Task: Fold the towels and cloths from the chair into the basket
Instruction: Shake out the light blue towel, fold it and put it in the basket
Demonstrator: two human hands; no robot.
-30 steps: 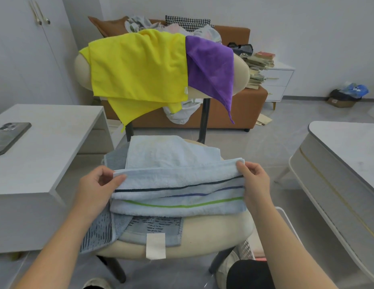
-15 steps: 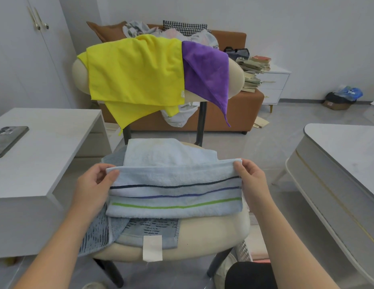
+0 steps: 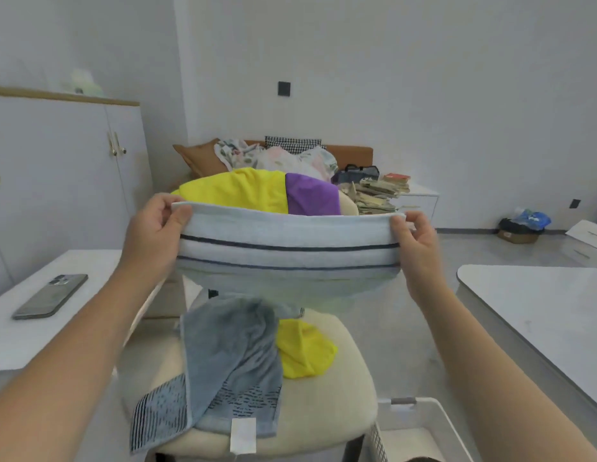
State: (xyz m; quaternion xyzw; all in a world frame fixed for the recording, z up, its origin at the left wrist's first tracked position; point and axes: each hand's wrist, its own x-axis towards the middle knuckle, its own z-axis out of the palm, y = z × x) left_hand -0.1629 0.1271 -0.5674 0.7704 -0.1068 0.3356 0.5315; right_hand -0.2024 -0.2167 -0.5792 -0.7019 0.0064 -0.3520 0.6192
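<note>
A light blue striped towel (image 3: 287,241) hangs in the air above the cream chair seat (image 3: 340,391). My left hand (image 3: 157,225) pinches its top left corner and my right hand (image 3: 415,238) pinches its top right corner. On the seat lies a grey-blue patterned towel (image 3: 230,358) with a white tag, beside the hanging end of a yellow cloth (image 3: 303,351). The yellow cloth's upper part (image 3: 244,190) and a purple cloth (image 3: 310,198) drape over the chair back behind the lifted towel. The white basket (image 3: 420,428) stands at the bottom right, next to the chair.
A white table (image 3: 40,328) with a phone (image 3: 50,296) on it stands at the left. Another white table (image 3: 540,301) is at the right. Behind the chair are a brown sofa (image 3: 350,155) with bedding and a stack of books (image 3: 380,191).
Both hands have lifted the striped towel off the seat and up to chair-back height. The grey-blue towel beneath it is now uncovered, and the view has tilted upward.
</note>
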